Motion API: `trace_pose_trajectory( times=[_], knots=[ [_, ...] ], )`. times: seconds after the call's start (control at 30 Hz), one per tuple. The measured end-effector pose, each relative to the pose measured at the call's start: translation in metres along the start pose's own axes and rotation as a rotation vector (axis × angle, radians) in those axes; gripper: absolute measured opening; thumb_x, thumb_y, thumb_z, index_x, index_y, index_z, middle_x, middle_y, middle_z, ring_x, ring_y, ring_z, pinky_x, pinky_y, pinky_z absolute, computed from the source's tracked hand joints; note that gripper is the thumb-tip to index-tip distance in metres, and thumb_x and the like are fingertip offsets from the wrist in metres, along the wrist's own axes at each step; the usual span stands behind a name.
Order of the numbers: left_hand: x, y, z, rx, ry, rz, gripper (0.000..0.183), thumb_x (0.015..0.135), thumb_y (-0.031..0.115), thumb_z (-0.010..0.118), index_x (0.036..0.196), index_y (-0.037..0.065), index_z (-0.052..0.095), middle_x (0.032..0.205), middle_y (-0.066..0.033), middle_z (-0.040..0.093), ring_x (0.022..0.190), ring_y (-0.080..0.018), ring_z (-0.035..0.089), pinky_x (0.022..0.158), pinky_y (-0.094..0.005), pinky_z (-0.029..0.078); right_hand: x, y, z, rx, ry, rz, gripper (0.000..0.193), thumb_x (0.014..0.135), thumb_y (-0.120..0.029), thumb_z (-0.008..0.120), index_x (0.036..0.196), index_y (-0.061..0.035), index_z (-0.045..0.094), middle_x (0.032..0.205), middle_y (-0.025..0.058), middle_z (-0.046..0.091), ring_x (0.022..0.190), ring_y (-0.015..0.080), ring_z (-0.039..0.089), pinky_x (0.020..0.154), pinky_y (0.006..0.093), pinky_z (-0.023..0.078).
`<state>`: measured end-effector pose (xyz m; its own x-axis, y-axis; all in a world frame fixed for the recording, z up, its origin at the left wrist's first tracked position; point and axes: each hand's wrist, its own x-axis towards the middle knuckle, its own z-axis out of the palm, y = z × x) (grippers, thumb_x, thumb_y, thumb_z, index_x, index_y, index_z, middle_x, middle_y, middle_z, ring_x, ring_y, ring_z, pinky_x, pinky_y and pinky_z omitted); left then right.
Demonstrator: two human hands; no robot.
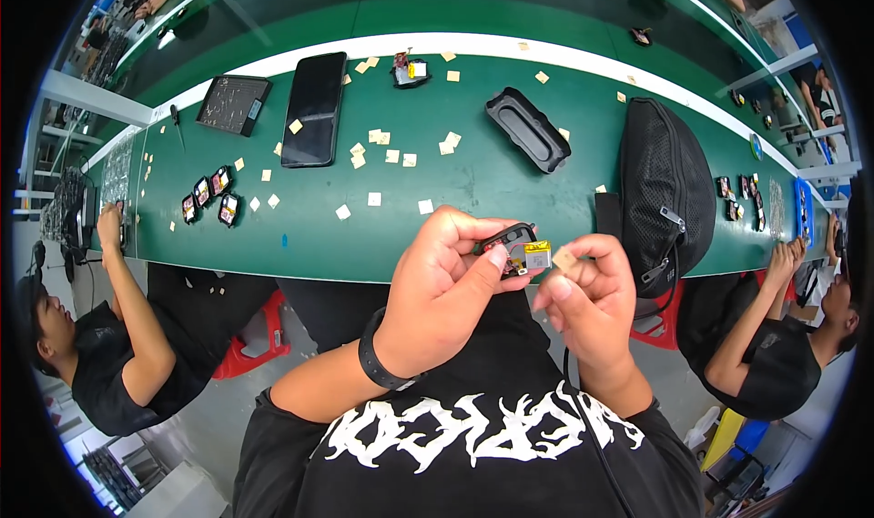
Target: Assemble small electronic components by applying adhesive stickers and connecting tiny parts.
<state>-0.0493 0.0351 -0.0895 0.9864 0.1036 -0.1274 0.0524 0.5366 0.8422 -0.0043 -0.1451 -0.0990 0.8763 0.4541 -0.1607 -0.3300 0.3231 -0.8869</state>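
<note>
My left hand [442, 290], with a black band on its wrist, grips a small black plastic housing [498, 238] above the table's near edge. Wires and a silver battery [537, 256] with yellow tape at its end show at the housing's right side. Close by on the right, my right hand [594, 304] pinches a small beige square piece [564, 261] between thumb and fingers. That piece is beside the battery; whether they touch I cannot tell.
Beige squares [374, 198] lie scattered over the green table [437, 99]. Around them are a black phone [314, 108], a shallow tray [234, 105], a black oblong tray [528, 129], small electronic assemblies [212, 183] and a black mesh bag [665, 190]. Co-workers sit at both sides.
</note>
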Motion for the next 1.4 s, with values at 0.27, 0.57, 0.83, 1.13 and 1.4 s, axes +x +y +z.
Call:
trace_pose_trajectory(
  times=[0.27,0.57,0.83,1.13,1.4],
  knots=[
    [-0.001,-0.002,-0.001,0.127,-0.05,-0.002,0.019,0.1,-0.004,0.056,0.114,-0.001,0.044,0.12,-0.0182,0.064,0.109,-0.0216,0.068,0.091,-0.0358,0.06,0.027,-0.029,-0.006,-1.076,-0.276,-0.816,0.032,0.072,0.006,0.079,0.102,-0.0024,0.071,0.081,0.0087,0.066,0.064,0.0193,0.066,0.055,0.0288,0.054],
    [0.003,-0.003,-0.001,0.186,0.025,-0.032,0.015,0.099,-0.006,0.056,0.11,-0.002,0.046,0.114,-0.019,0.067,0.106,-0.0195,0.068,0.088,-0.0342,0.06,0.03,-0.036,-0.009,-1.366,-0.349,-0.981,0.034,0.072,-0.005,0.073,0.105,-0.0013,0.072,0.088,0.0053,0.066,0.067,0.0165,0.063,0.051,0.0288,0.052],
    [0.004,-0.004,-0.002,0.149,0.006,-0.044,0.014,0.099,-0.005,0.056,0.109,-0.002,0.046,0.118,-0.0209,0.067,0.107,-0.0208,0.068,0.09,-0.036,0.06,0.029,-0.039,-0.006,-1.388,-0.355,-0.898,0.03,0.074,-0.001,0.078,0.104,-0.0007,0.072,0.09,0.008,0.067,0.067,0.0186,0.064,0.055,0.0288,0.053],
    [0.006,-0.013,0.002,0.102,0.006,-0.05,0.013,0.099,-0.009,0.051,0.109,-0.003,0.044,0.12,-0.0248,0.065,0.112,-0.0253,0.067,0.097,-0.0403,0.058,0.007,-0.013,-0.002,-0.784,-0.023,-0.344,0.015,0.085,0.002,0.077,0.1,0.0017,0.072,0.086,0.0096,0.074,0.07,0.0106,0.065,0.056,0.0231,0.047],
    [0.001,-0.026,0.002,0.074,-0.091,0.117,0.017,0.097,-0.01,0.053,0.112,-0.003,0.046,0.123,-0.0196,0.063,0.104,-0.0114,0.063,0.085,-0.0284,0.055,0.008,-0.007,-0.001,-0.552,0.04,-0.225,0.007,0.086,0.003,0.077,0.093,0.0017,0.075,0.084,0.0042,0.068,0.071,0.0066,0.057,0.061,0.0229,0.045]
  ],
)
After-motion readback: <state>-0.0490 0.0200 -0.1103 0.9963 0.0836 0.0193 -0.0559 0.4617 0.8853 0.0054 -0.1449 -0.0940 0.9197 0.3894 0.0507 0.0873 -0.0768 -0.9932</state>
